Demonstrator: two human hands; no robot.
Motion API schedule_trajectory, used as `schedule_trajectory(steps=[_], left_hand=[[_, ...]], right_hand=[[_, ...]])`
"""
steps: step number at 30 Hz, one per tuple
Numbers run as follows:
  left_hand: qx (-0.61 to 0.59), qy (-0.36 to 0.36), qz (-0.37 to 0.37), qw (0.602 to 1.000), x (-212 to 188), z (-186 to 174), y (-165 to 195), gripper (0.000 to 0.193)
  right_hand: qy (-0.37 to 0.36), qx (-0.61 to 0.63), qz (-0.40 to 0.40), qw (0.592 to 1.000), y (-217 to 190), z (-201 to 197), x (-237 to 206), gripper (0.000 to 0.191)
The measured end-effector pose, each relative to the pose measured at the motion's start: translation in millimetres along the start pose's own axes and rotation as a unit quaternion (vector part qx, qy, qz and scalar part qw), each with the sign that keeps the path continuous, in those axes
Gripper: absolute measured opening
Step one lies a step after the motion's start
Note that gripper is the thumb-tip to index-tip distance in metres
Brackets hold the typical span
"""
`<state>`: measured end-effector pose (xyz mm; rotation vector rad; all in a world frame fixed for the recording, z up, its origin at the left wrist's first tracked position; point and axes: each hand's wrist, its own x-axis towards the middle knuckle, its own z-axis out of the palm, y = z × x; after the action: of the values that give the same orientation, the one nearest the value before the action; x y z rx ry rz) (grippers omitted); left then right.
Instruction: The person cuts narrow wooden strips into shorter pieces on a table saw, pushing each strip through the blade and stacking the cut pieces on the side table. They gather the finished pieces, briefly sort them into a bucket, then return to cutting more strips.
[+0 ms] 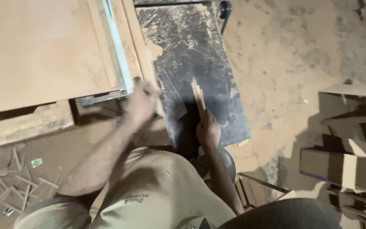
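Observation:
My right hand (208,129) grips a small bundle of thin wooden strips (198,96) that stick up and away over the dark, sawdust-covered machine table (200,51). My left hand (142,101) is blurred with motion; it reaches toward the edge of a long wooden board (142,55) lying beside the table, fingers partly curled, with nothing seen in them. A large flat brown panel (34,51) with a pale metal rail (117,46) along its edge lies to the left.
Several thin offcut strips (18,186) litter the floor at lower left. Stacked wooden boxes or boards (348,165) stand at the right. The sawdust-covered floor (284,55) spreads right of the table. A metal frame (259,182) sits near my right leg.

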<state>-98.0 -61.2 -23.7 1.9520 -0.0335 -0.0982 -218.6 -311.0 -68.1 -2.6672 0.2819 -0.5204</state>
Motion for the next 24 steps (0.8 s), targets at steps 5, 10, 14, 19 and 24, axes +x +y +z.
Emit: schedule_trajectory(steps=[5, 10, 14, 19, 24], left_hand=[[0.048, 0.144, 0.083, 0.985, 70.2, -59.8, -42.5, 0.046], [0.223, 0.023, 0.018, 0.974, 88.0, -54.8, -66.0, 0.036], [0.256, 0.038, 0.082, 0.962, 80.9, -58.3, -66.0, 0.052], [0.356, -0.03, 0.107, 0.928, 88.7, -64.0, -62.8, 0.054], [0.399, -0.071, 0.065, 0.912, 103.3, -68.5, -56.6, 0.068]], right_hand=[[-0.032, -0.022, -0.063, 0.997, -25.9, 1.8, -15.5, 0.046], [-0.007, 0.001, -0.057, 0.998, -29.1, 4.2, -22.5, 0.035], [0.002, 0.05, -0.02, 0.999, -9.8, 10.1, -24.0, 0.039], [-0.009, 0.045, -0.072, 0.996, 0.0, 10.4, -21.3, 0.038], [-0.098, 0.054, -0.031, 0.993, -5.8, 1.7, -13.2, 0.039]])
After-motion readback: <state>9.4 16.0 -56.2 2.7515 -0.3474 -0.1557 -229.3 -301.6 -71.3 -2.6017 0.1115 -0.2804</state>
